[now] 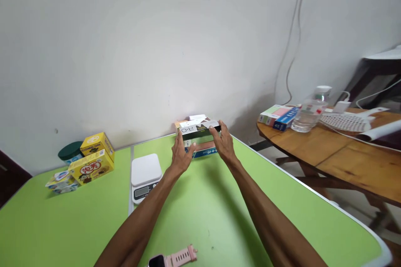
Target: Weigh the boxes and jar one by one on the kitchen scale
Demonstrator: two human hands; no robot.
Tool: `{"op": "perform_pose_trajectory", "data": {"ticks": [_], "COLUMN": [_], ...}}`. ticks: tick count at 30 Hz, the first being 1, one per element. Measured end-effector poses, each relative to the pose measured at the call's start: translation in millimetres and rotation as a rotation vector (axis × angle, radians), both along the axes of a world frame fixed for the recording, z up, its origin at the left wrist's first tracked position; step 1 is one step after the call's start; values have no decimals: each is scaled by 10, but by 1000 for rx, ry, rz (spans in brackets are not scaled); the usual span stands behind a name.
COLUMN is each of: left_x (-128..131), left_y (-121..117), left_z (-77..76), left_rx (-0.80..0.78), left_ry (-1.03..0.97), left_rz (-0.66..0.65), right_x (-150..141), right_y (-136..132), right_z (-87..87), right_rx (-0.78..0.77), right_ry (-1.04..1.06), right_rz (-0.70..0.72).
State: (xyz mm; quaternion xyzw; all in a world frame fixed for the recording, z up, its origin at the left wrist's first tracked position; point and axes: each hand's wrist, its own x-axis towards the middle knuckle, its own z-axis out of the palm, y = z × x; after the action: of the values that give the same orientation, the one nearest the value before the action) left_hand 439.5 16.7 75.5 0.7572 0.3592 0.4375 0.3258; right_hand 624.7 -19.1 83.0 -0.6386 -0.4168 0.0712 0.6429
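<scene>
Both hands grip a long black and white box (200,129) by its ends, at the far edge of the green table. My left hand (181,152) closes on its left end, thumb toward me. At the right end, my right hand (224,142) has its fingers over the edge. Under and behind this box is a blue box (205,152), partly hidden, with other packages behind. To the left of my forearm lies a white kitchen scale (145,171). A smartwatch with a pink strap (181,257) rests near the front edge.
Yellow snack boxes (94,167) and a dark green-lidded tub (70,151) stand at the left. A wooden table (338,150) on the right bears a clear bottle (310,112), flat boxes (278,116) and a white perforated paddle (346,121). The wall rises behind.
</scene>
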Motion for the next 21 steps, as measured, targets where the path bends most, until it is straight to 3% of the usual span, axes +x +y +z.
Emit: {"op": "perform_pose_trajectory", "data": {"ticks": [6, 10, 13, 15, 18, 21], "left_x": [116, -165, -686, -1165, -2024, -2887], "left_y": [93, -76, -283, -403, -507, -477], "left_z": [-3, 55, 1, -113, -369, -622], "left_rx": [31, 51, 104, 143, 162, 123], "left_ry": [78, 81, 76, 63, 55, 13], "left_rz": [-3, -19, 15, 131, 419, 718], "right_x": [114, -6, -265, -541, -1167, -2014], "right_y": [130, -4, -178, -269, -327, -247], "right_z": [-75, -97, -120, -112, -53, -27], "right_rx": [-78, -52, 55, 119, 137, 107], "right_ry": [-44, -108, -279, -393, -445, -372], "right_rz": [6, -103, -206, -172, 64, 401]}}
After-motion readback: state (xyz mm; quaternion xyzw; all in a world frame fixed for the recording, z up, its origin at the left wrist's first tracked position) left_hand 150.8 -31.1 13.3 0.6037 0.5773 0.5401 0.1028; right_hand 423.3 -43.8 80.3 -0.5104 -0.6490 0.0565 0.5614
